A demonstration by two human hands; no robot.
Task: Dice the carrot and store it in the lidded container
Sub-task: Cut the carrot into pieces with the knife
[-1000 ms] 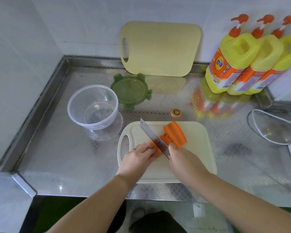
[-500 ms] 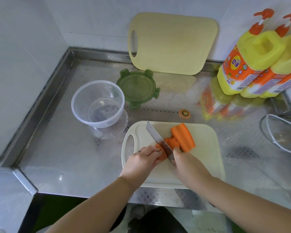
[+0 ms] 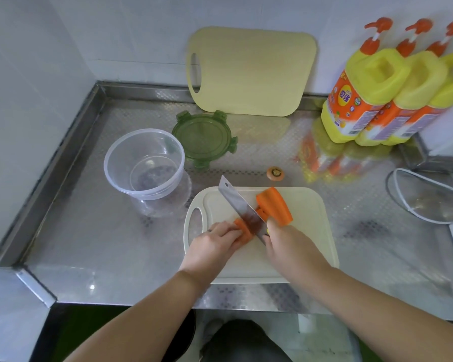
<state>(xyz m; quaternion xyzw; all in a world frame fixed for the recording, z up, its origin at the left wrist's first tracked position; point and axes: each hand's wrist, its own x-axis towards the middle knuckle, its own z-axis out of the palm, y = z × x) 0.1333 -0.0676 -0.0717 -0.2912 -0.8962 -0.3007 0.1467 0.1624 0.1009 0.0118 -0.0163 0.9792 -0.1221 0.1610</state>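
Gripping the knife (image 3: pixel 239 206) in our right hand (image 3: pixel 289 245), we pinch the carrot (image 3: pixel 244 231) with our left hand (image 3: pixel 213 245); fingertips (image 3: pixel 232 229) beside the knife risk cuts if the carrot rolls.

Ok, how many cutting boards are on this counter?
2. The white cutting board lies flat at the front, under the carrot; the yellow cutting board leans on the back wall, behind the green lid.
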